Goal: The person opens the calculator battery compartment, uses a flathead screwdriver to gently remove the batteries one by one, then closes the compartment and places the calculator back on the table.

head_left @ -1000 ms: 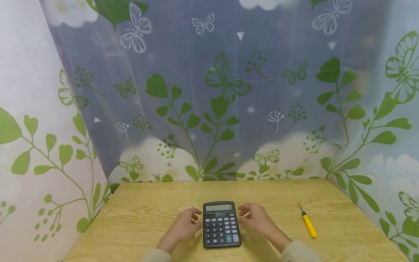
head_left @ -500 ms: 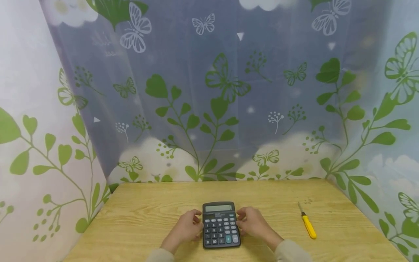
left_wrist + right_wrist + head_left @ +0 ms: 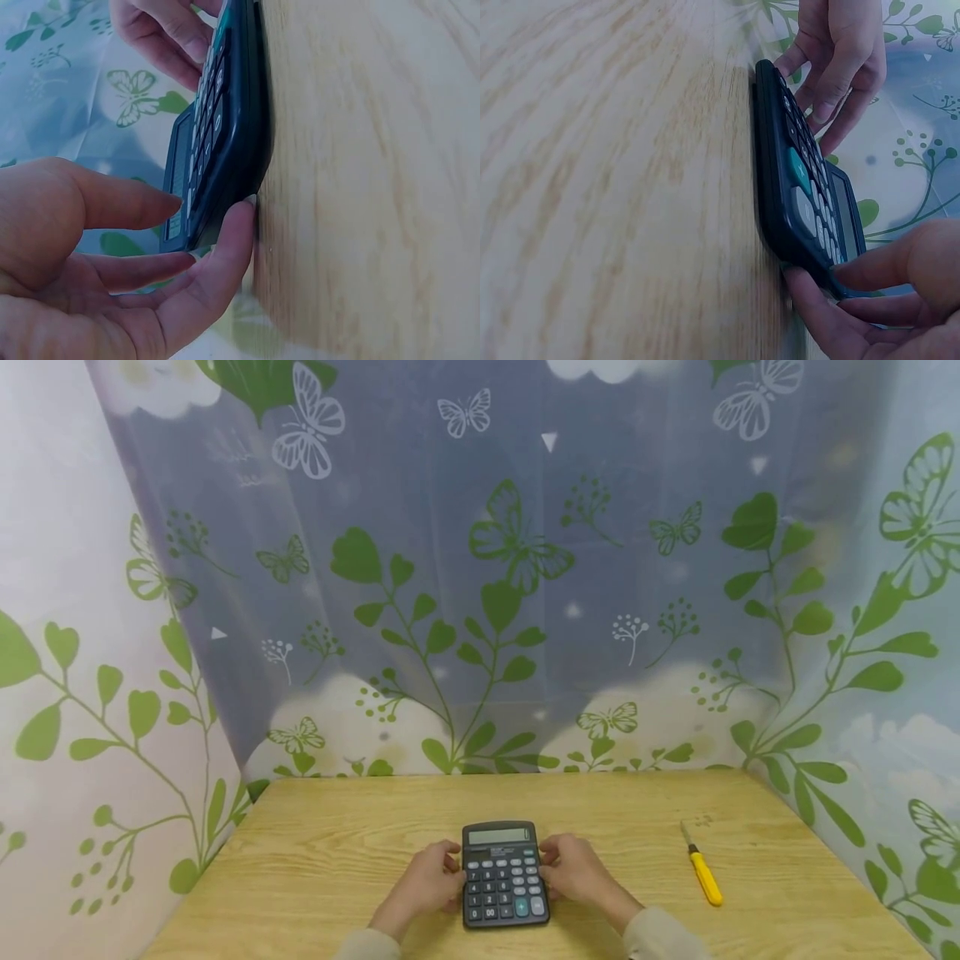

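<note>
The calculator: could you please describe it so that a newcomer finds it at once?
On the wooden table, look at the near middle, between the left hand and the right hand. There sits a dark calculator with a grey display at its far end. Unlike the slim yellow-handled tool farther right, it is broad and has rows of keys.

Calc. (image 3: 506, 875) smooth plastic, tbl. (image 3: 337, 827) wood-grain w/ slight sheen, tool handle (image 3: 706, 878) plastic-looking

A curtained nook with a desk (image 3: 345, 827); whether it belongs to a home or a workplace is unclear. Hangings (image 3: 615, 435) printed with leaves, clouds and butterflies surround the wood-grain top at the back and both sides.
</note>
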A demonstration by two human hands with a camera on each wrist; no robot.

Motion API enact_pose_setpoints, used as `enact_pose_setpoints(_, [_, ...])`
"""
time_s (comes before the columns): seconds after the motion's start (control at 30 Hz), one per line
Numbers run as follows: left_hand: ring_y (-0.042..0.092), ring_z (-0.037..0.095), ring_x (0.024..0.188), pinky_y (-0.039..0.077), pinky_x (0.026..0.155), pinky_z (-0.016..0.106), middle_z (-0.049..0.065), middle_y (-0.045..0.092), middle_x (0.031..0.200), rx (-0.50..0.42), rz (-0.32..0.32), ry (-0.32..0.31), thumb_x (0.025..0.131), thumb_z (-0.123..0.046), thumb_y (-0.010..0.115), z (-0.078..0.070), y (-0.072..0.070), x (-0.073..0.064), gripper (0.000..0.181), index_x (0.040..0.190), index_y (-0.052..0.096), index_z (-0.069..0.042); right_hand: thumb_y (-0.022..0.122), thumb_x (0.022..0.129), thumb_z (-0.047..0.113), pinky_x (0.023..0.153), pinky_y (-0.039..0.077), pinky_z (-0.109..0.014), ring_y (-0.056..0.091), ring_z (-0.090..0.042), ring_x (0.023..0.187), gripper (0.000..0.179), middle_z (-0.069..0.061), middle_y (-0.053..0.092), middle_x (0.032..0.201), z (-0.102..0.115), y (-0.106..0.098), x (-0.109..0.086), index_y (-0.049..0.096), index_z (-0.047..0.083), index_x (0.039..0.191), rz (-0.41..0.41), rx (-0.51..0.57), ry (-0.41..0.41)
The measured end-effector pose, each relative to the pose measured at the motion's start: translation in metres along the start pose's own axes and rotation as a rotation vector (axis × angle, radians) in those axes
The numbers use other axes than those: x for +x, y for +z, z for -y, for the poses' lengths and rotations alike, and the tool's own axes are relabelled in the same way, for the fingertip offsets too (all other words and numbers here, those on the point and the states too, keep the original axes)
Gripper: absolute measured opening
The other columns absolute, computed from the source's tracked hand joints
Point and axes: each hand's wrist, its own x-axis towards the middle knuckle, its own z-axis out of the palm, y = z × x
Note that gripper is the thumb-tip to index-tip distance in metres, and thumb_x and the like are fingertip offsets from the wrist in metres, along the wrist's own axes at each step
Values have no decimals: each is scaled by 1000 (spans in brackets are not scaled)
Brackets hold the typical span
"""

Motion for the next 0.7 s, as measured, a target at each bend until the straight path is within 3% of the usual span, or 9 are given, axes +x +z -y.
enact_pose_setpoints(0.4, [65,19,68,64,56,31,16,59,98,23,45,-22,97,1,60,1,2,0,50,143,44,16,67,91,-7,55,62,-25,67,-17,74,39,-22,67,103,0,1,2,59,-17,127,25,-15,19])
enact_pose_setpoints(0.7, [66,20,71,64,54,31,16,58,98,47,36,10,96,0,63,-2,4,2,46,137,47,16,66,91,-7,54,62,-25,68,-17,73,40,-24,67,103,5,0,1,57,-19,128,26,-26,12])
